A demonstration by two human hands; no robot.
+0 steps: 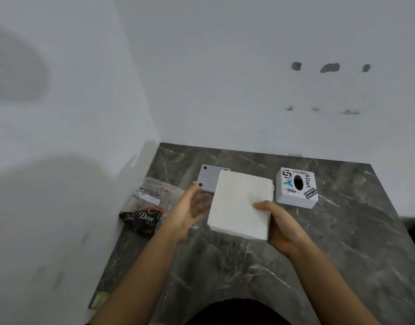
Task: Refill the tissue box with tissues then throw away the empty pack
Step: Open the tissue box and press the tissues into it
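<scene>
We see a thick white square stack of tissues [240,205] held above the dark grey marbled stone worktop [342,242], near the centre of view; our right hand [280,225] grips its corner at about four o'clock, thumb on top and fingers beneath; our left hand [190,212] hovers at the stack's nine o'clock edge, spread wide and holding nothing; the white cube-shaped tissue box [296,187] with stickers and a dark oval slot stands at two o'clock; the crumpled clear-and-black plastic pack [149,205] lies at nine o'clock by the wall; a flat grey plate [209,178] peeks out at eleven o'clock, partly hidden behind the stack.
</scene>
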